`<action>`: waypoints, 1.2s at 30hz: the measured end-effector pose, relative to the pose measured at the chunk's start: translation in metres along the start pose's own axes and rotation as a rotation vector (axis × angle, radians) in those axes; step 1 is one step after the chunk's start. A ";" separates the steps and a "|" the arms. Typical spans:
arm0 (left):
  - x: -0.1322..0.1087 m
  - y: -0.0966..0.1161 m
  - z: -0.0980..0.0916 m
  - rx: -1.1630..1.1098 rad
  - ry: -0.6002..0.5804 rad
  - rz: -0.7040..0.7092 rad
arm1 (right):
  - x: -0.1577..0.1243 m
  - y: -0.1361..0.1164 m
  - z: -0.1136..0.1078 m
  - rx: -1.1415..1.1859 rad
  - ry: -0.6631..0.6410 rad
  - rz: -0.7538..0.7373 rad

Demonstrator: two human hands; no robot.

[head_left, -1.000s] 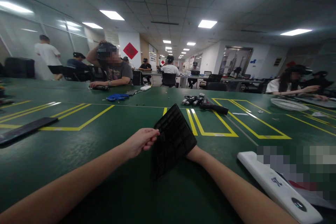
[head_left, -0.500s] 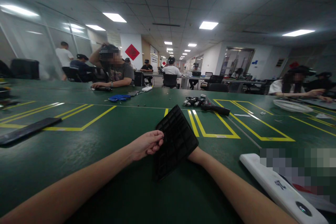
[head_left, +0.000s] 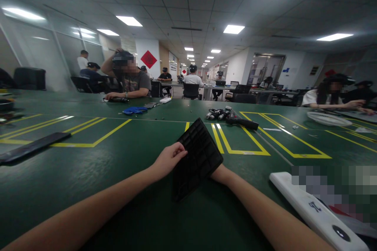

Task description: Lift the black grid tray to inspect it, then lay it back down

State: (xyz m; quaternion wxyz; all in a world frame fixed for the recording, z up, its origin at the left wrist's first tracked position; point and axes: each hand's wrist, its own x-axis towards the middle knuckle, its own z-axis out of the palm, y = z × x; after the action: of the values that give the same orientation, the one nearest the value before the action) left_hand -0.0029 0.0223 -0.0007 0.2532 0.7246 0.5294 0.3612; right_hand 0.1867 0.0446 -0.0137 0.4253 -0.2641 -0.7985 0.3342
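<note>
A black gridded plastic tray (head_left: 196,158) stands tilted above the green table (head_left: 123,164) in front of me. My left hand (head_left: 169,157) is curled with its fingers pressed against the tray's left edge. My right hand is almost wholly hidden behind the tray; only its wrist (head_left: 220,172) shows at the tray's lower right corner, so its fingers cannot be seen.
A white bar-shaped device (head_left: 312,208) lies at the near right. A long black strip (head_left: 33,147) lies at the left. Black tools and cylinders (head_left: 228,117) sit beyond the tray among yellow floor-tape lines. Several people sit at tables across the room.
My left hand has shifted a little up and right along the tray's left edge, fingers curling tighter. The tray stays tilted in about the same place.
</note>
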 end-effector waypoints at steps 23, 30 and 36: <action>0.000 0.011 -0.007 0.505 -0.085 0.017 | -0.001 0.000 0.002 -0.002 0.003 -0.037; -0.001 0.014 -0.014 0.347 -0.107 0.112 | 0.000 -0.001 0.002 0.009 0.012 -0.026; 0.006 0.009 -0.013 -0.041 -0.058 -0.042 | 0.001 -0.011 0.000 0.010 -0.009 -0.013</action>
State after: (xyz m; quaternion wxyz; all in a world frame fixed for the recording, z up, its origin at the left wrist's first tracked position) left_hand -0.0065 0.0247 0.0154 0.2907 0.7184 0.5293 0.3452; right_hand 0.1846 0.0379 -0.0048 0.4251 -0.2554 -0.8004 0.3369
